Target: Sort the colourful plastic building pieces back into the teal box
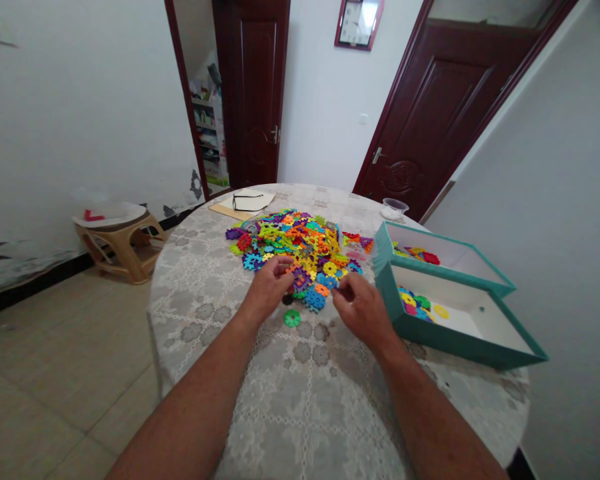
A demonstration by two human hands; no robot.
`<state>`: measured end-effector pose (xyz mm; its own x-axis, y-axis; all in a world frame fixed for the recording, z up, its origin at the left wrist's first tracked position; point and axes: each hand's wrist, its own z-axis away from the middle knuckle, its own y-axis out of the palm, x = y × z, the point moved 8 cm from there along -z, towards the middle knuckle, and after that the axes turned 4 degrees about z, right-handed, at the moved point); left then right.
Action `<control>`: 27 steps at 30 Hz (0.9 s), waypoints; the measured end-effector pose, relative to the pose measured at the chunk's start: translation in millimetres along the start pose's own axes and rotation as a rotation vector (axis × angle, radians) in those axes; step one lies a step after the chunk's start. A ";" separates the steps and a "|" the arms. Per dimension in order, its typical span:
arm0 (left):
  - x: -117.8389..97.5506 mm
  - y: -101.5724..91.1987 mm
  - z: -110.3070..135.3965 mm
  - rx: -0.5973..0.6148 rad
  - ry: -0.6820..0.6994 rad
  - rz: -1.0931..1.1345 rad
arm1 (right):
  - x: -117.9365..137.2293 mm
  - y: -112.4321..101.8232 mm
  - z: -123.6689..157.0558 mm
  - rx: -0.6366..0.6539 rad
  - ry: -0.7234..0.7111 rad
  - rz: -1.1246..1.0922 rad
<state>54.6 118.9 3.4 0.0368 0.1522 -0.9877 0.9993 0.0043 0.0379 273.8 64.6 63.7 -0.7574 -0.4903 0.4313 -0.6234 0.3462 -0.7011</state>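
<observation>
A heap of colourful plastic gear-shaped pieces (300, 240) lies on the table. My left hand (269, 288) is at the heap's near left side, its fingers curved and apart. A purple square piece (301, 279) sits by its thumb; whether the two touch is hard to tell. On the near right side, my right hand (361, 305) is closed in a pinch, and what it holds is hidden. Blue gear pieces (315, 299) and an orange one (322, 290) lie between the hands. Nearer to me, a green gear piece (293, 318) lies apart from the heap.
Right of the heap stand two teal boxes with white insides, a near one (470, 350) and a far one (455, 243), both holding some pieces. Behind are glasses (247, 199) on papers and a clear plastic bowl (395, 208). A stool (125, 243) stands left of the round table (190, 373).
</observation>
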 end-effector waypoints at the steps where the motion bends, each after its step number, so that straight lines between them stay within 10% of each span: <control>1: -0.2 -8.6 -2.3 -0.067 -0.010 0.041 | -7.4 -20.2 -1.9 -0.113 0.022 0.092; 6: 2.2 -43.5 -7.1 -0.346 -0.037 0.062 | -63.4 -94.8 3.6 -0.446 0.189 0.554; 11: 6.3 -43.5 -7.2 -0.350 -0.083 -0.006 | -75.3 -104.5 5.9 -0.512 0.178 0.641; 21: 8.2 -36.0 -4.8 -0.299 -0.067 -0.138 | 9.6 56.7 18.9 0.211 -0.120 0.206; 27: 13.6 -31.0 -11.8 -0.201 0.007 -0.200 | 2.0 79.8 25.5 0.350 -0.041 0.172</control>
<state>24.0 132.5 -9.4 -0.1620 0.1357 -0.9774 0.9647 0.2304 -0.1279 227.5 70.9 -5.9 -0.8319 -0.4834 0.2726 -0.3789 0.1358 -0.9154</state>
